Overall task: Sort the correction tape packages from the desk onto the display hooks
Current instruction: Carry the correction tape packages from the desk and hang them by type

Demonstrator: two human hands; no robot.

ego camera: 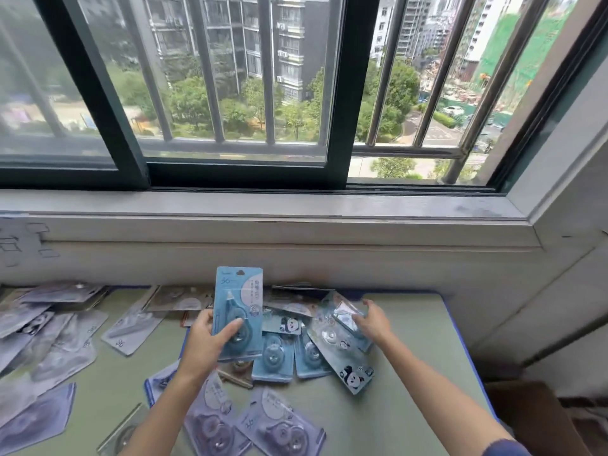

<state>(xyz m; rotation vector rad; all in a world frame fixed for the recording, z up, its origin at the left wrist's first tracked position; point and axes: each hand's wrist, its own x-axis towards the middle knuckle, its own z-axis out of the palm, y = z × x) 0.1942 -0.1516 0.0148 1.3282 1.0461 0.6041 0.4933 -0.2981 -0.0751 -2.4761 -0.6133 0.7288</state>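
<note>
the left hand [210, 340] holds a blue correction tape package [238, 311] upright above the desk [411, 373], its hang-hole end up. the thumb lies across the front of the card, over the lower part of the clear blister, and the other fingers are curled behind the left edge, so the card is pinched between thumb and fingers near its lower half. the top of the package stands free against the pale wall under the window sill [263, 209].

the right hand [371, 320] reaches to the pile of blue packages [296, 350] at the middle of the desk. its fingers are bent over the far end of a tilted blue package [342, 320] that lies on top of the pile; the fingertips touch its shiny blister, but whether they have closed on it or only rest there cannot be told.

the blue pile lies just right of the held package, with panda pictures on several cards. purple packages [263, 426] lie flat near the front edge, between the two forearms, and more purple and grey packages [49, 340] are spread over the left part of the desk, blurred. behind the desk is a dark-framed sliding window [237, 172] with metal bars outside.
</note>
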